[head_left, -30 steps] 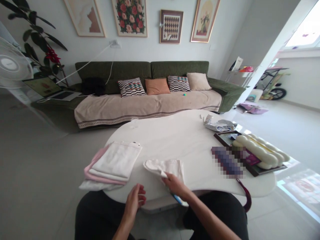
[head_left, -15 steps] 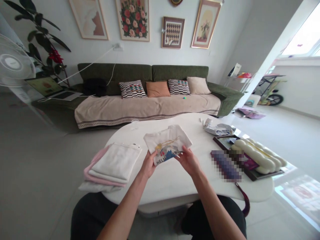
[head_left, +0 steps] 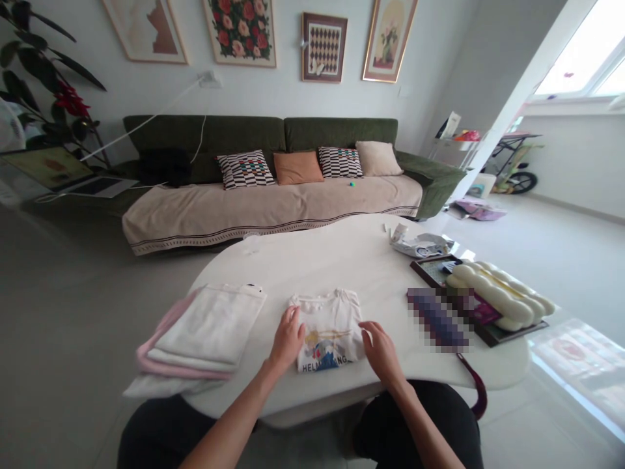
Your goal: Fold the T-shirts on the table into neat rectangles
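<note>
A folded white T-shirt [head_left: 329, 329] with a printed picture and dark lettering lies flat on the white table [head_left: 312, 257], its neckline away from me. My left hand [head_left: 288, 339] is at the shirt's left edge, fingertips touching the cloth, fingers loosely bent and not gripping. At the opposite edge, my right hand [head_left: 379, 348] rests with its fingers slightly apart, holding nothing. To the left is a stack of folded clothes: a white garment [head_left: 208, 326] on top, a pink garment [head_left: 146, 358] beneath it, and a whitish one at the bottom.
On the right of the table are a blurred-out dark purple object [head_left: 437, 319] with a strap, a dark-rimmed tray [head_left: 493, 335] carrying a puffy cream item [head_left: 498, 293], and a crumpled packet [head_left: 422, 245]. A green sofa [head_left: 205, 143] with cushions stands behind.
The folded T-shirt has come down from both hands onto the table, nearer to me. My fingers have loosened from its edges. The view has shifted slightly.
</note>
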`<act>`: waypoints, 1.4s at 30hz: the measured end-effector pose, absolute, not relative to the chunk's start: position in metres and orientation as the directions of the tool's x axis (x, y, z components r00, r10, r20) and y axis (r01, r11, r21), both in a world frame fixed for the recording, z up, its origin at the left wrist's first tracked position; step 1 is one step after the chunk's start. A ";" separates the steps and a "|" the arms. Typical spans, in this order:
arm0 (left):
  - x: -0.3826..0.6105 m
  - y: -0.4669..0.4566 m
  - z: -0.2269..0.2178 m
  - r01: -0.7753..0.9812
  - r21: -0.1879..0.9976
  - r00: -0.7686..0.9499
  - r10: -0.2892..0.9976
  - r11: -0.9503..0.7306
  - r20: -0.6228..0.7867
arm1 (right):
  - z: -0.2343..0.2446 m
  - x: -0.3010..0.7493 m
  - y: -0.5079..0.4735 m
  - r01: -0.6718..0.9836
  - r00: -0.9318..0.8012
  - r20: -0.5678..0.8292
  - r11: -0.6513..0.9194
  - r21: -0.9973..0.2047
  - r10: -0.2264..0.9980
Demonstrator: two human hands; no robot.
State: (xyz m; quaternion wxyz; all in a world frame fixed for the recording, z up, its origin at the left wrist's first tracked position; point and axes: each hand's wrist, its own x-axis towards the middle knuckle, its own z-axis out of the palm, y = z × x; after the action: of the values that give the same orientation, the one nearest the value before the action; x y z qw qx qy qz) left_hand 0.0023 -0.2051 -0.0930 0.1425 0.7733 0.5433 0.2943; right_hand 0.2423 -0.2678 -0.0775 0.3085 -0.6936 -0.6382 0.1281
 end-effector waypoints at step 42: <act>-0.022 -0.165 -0.121 0.881 0.203 0.393 0.900 -0.428 0.190 | -0.116 0.315 -0.048 0.966 0.250 0.072 -0.244 -0.080 0.966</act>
State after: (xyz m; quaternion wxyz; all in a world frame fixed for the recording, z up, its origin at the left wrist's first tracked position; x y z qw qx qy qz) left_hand -0.0218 -0.1646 -0.1213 0.0348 0.8339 0.5338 0.1360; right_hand 0.3151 -0.0482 -0.1156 0.0540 -0.7886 -0.6125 -0.0038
